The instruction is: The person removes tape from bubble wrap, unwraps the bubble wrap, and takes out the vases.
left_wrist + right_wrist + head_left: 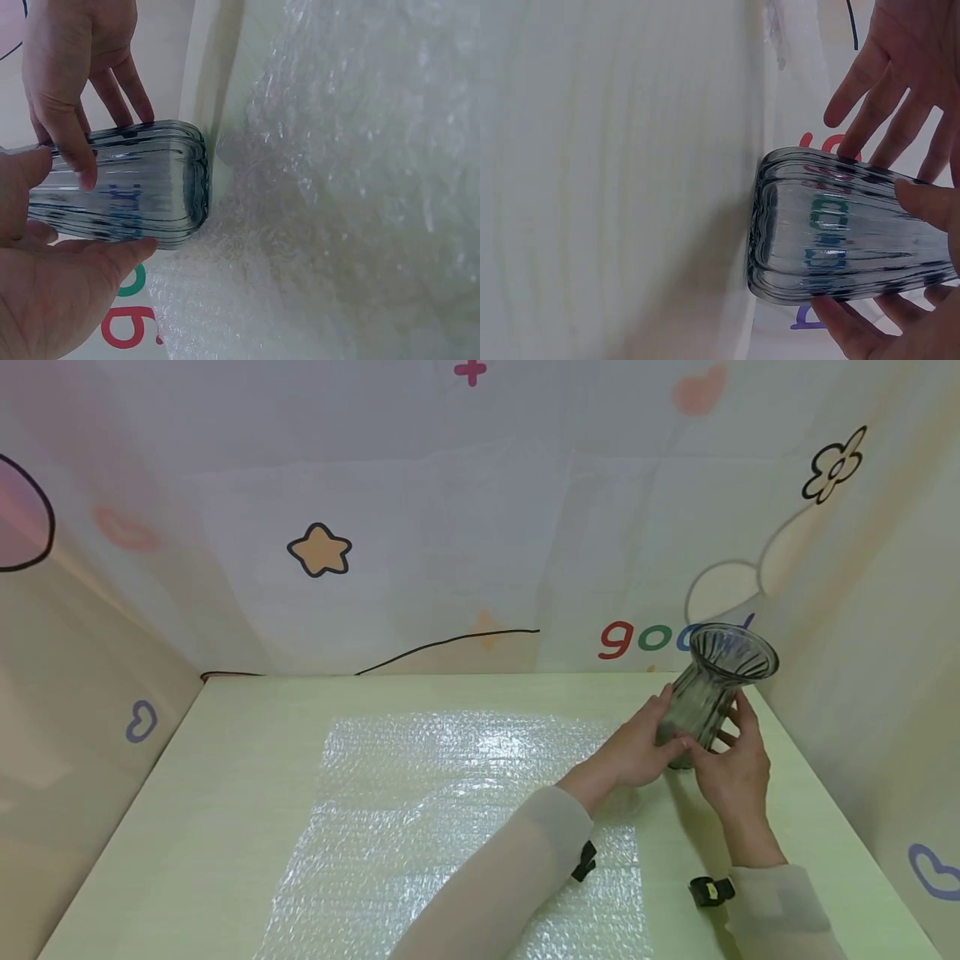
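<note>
Both hands hold a ribbed, smoky grey glass vase (693,710) by its body near the table's back right. Its flared rim leans to the right, and its base is low over the tabletop. My left hand (633,752) grips the near left side, fingers along the glass. On the opposite side, my right hand (735,777) has its fingers wrapped round, thumb near the left thumb. Seen from the left wrist, the vase's thick square base (196,184) points at the bubble wrap (337,187). The right wrist view shows fingers on both sides of the clear glass (855,225).
A large sheet of bubble wrap (375,827) lies flat across the middle of the pale table (172,852), left of the vase. Printed curtains (420,552) enclose the table at the back and both sides, the back one close behind the vase.
</note>
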Demonstrator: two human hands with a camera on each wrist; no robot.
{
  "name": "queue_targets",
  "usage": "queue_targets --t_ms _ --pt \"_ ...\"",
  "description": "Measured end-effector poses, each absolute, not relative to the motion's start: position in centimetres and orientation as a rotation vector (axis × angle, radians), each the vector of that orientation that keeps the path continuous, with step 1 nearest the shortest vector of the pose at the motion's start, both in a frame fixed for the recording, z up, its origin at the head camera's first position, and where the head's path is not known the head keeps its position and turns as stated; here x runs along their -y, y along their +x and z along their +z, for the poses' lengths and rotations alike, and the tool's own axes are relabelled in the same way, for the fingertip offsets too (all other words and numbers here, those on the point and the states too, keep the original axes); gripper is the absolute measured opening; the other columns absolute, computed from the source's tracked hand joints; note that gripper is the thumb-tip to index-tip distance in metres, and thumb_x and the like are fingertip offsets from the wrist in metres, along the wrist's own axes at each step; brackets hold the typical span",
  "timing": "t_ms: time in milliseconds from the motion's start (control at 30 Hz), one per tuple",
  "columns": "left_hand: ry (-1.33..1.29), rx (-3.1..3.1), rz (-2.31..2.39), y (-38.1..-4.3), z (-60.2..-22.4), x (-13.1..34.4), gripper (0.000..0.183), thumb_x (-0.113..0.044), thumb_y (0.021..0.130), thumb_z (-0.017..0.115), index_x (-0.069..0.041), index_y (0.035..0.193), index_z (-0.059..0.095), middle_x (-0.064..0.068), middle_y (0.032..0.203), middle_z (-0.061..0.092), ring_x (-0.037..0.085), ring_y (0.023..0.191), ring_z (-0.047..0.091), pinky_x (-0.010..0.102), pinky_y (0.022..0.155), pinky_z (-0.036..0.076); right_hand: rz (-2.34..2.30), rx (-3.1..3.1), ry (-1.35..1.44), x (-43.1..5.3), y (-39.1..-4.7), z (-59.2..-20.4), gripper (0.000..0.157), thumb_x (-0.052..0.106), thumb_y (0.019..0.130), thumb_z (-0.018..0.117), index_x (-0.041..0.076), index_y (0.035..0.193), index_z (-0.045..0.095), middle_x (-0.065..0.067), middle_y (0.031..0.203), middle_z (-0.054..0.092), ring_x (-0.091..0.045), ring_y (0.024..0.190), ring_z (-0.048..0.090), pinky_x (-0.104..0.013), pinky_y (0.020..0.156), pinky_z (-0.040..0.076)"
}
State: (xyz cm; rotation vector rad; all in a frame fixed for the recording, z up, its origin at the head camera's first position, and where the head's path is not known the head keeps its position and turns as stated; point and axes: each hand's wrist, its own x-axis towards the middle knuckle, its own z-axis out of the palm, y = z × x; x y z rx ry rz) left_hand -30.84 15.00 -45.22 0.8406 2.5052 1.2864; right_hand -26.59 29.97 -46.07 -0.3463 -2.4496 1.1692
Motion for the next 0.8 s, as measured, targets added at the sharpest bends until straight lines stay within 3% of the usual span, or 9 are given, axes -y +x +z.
queue_targets --t_ms 133,267,367,600,800 --pt "0.825 -2.495 1.298 -30.5 -45.0 -14.5 0.074 -0.047 0.100 0.046 -0.039 0.152 -0.005 -0.010 0.161 0.012 0.007 0.147 0.019 0.030 0.116 0.026 1.173 2.459 -0.360 -29.8 -26.2 -46.0 0.093 0.025 0.086 0.073 0.028 0.156 0.012 -0.008 0.156 0.033 -0.043 0.125 0.051 -0.035 0.082 0.054" --pt "0.839 -2.492 1.315 -30.2 -44.4 -13.9 0.072 -0.048 0.100 0.045 -0.037 0.153 -0.002 -0.015 0.160 0.014 0.004 0.146 0.019 0.030 0.116 0.027 1.196 2.426 -0.414 -29.5 -25.7 -45.9 0.086 0.026 0.086 0.072 0.022 0.154 0.019 -0.010 0.151 0.035 -0.037 0.125 0.049 -0.016 0.071 0.043" --pt "0.855 -2.483 1.326 -29.9 -43.9 -13.3 0.071 -0.048 0.100 0.044 -0.036 0.154 0.000 -0.017 0.160 0.013 0.002 0.146 0.017 0.029 0.117 0.025 1.196 2.372 -0.475 -29.2 -25.2 -45.7 0.075 0.025 0.086 0.070 0.017 0.148 0.029 -0.010 0.141 0.038 -0.028 0.118 0.050 -0.016 0.071 0.041" --pt "0.899 -2.504 1.278 -29.1 -43.3 -11.6 0.069 -0.050 0.100 0.042 -0.033 0.155 0.003 -0.016 0.160 0.011 0.002 0.147 0.015 0.028 0.118 0.022 1.181 2.284 -0.492 -28.2 -24.5 -45.0 0.050 0.026 0.087 0.069 0.012 0.128 0.044 0.009 0.108 0.046 -0.005 0.085 0.052 -0.017 0.068 0.043" --pt "0.944 -2.543 1.223 -28.4 -42.8 -9.9 0.070 -0.054 0.099 0.042 -0.032 0.155 0.007 -0.016 0.160 0.012 0.004 0.147 0.016 0.030 0.118 0.024 1.155 2.354 -0.374 -26.7 -23.5 -44.7 0.044 0.026 0.090 0.066 0.008 0.126 0.047 -0.005 0.108 0.054 0.000 0.078 0.052 -0.015 0.062 0.043"
